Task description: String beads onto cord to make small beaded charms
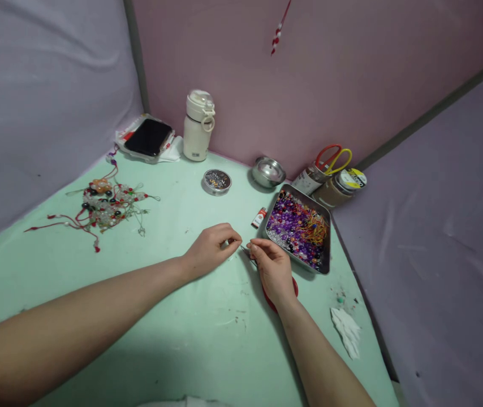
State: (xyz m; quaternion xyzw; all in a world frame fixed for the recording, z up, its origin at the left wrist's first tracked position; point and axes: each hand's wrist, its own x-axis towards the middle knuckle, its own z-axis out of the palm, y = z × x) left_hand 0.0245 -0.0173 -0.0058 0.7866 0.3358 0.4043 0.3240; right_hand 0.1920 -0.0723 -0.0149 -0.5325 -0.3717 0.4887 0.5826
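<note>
Over the middle of the table, my left hand (216,249) is closed, thumb and forefinger pinched together. Facing it closely is my right hand (274,272), its thumb and forefinger also pinched. Whatever sits between the fingertips is too small or thin to make out. A pair of scissors with red handles (294,287) lies under my right hand, which hides most of it; the dark blades point toward my left fingertips. Just right of my right hand stands a metal tray (330,249) of purple, clear, red and black beads with a tangle of orange and yellow cord.
Behind are a small red-and-white box (259,217), a round spool (217,182), a steel bowl (268,172), jars (332,193) with scissors (333,158), and a cream bottle (198,127). Beaded strings (110,206) and a phone (149,137) lie left; crumpled tissue (345,332) right.
</note>
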